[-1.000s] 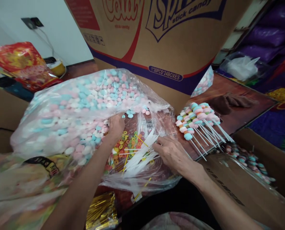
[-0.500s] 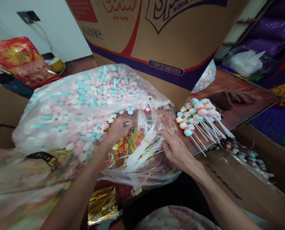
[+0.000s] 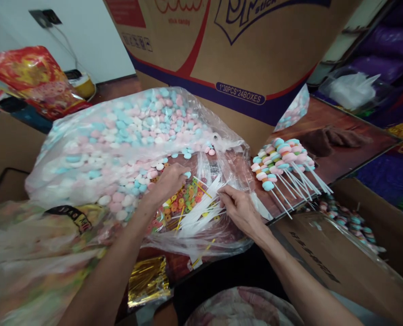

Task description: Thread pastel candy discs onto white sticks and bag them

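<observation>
In the head view my left hand is closed in a pinch on a small pale-blue candy. My right hand is also pinched, its fingertips on a thin white stick whose tip points at the candy. Under and between the hands lie a pile of white sticks and colourful ring-shaped gummies on clear plastic. Behind my left hand spreads a large clear bag of pink, blue and white candies. Finished-looking candy skewers lie to the right.
A big printed carton stands behind the bag. At right, an open cardboard box holds wrapped candy skewers. Gold twist ties lie at the front edge. A brown cloth and a red snack bag sit farther back.
My right hand has come a little left, toward my left hand. The blue candy is now turned more face-on in my left fingers. The camera view has shifted slightly.
</observation>
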`<state>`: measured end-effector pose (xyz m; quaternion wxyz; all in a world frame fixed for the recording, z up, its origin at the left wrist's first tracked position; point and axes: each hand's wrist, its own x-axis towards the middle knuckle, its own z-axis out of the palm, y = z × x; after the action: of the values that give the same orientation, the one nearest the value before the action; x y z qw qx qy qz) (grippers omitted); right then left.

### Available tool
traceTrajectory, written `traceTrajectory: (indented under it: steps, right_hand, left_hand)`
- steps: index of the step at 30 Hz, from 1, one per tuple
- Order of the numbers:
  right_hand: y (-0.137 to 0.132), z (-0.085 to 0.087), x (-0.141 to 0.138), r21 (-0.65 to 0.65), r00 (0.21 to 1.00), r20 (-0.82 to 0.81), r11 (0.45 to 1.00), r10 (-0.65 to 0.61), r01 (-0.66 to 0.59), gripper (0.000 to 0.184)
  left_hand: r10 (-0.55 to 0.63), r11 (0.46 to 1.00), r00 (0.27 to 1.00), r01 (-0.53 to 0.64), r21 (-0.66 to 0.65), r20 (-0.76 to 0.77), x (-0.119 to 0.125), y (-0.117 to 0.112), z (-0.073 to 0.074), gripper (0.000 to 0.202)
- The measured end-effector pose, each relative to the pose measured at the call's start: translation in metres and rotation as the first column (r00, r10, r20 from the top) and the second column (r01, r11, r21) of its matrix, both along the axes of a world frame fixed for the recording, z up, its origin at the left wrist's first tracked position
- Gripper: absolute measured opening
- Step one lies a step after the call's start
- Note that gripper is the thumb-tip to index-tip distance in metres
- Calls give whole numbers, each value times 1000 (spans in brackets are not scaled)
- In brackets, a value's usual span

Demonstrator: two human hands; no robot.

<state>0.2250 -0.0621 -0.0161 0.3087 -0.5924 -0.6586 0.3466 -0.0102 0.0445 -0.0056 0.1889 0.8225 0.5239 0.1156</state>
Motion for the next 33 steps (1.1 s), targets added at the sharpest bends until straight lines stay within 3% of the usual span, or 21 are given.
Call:
traceTrajectory:
  steps: [10, 14, 16, 19, 21, 24, 28, 33]
  right_hand:
    - [1, -1, -1, -9, 1000, -6, 1000, -24, 24, 21]
    - [2, -1, -1, -12, 999, -30, 1000, -13, 13, 20]
    - [2, 1, -2, -18, 999, -33, 1000, 14, -15, 19]
    - [2, 3, -8, 2, 998, -41, 999, 48, -48, 17]
    - [1, 3, -13, 23, 996, -66, 998, 64, -63, 17]
    - [2, 1, -18, 36, 989, -116, 996, 88, -84, 19]
    - [2, -2, -21, 44, 984, -147, 995, 99, -93, 21]
    - [2, -3, -20, 63, 983, -150, 993, 111, -102, 22]
  left_hand:
    - [51, 996, 998, -48, 80, -43, 6, -1, -10, 24]
    - [127, 988, 984, -136, 73, 122, 7, -7, -15, 26]
    - [225, 973, 909, -228, -32, 351, 6, -11, -18, 30]
    - [368, 930, 663, -251, -270, 652, 7, -19, -20, 37]
    - [424, 905, 530, -222, -362, 735, 7, -24, -21, 40]
    - [478, 878, 405, -198, -436, 779, 8, -31, -20, 41]
    - [505, 863, 304, -177, -473, 808, 10, -34, -19, 39]
    - [500, 865, 308, -232, -445, 809, 9, -34, -21, 41]
